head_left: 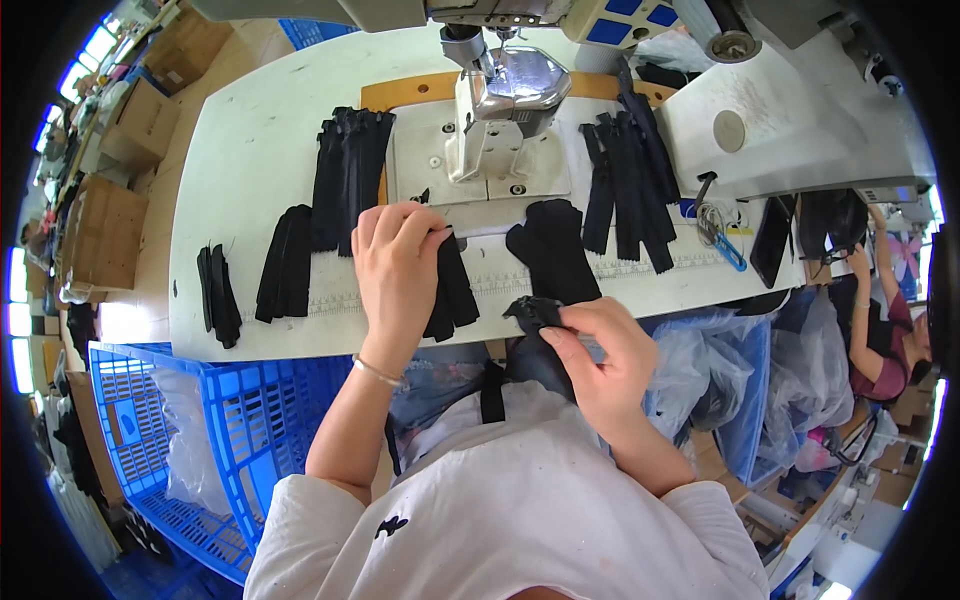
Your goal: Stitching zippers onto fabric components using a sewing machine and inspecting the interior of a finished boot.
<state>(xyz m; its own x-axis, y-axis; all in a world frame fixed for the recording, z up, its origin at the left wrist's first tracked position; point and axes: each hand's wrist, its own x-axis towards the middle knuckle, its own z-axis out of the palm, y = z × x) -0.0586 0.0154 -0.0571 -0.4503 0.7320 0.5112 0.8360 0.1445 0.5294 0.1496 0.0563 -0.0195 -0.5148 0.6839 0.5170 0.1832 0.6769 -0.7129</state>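
Note:
My left hand is over the table in front of the sewing machine, fingers curled and pinched at the top of a black fabric strip. Part of that strip is hidden behind the hand. At the table's front edge, my right hand pinches a small folded black fabric piece between thumb and fingers. Between the two hands lies a wider black fabric piece. Black zipper strips are bunched left of the machine, and more zipper strips lie to its right.
Farther left are short black strips and a narrow pair of strips. Blue-handled snips and a dark phone-like slab lie at right. A blue crate stands below left; plastic bags fill the right. Another person sits far right.

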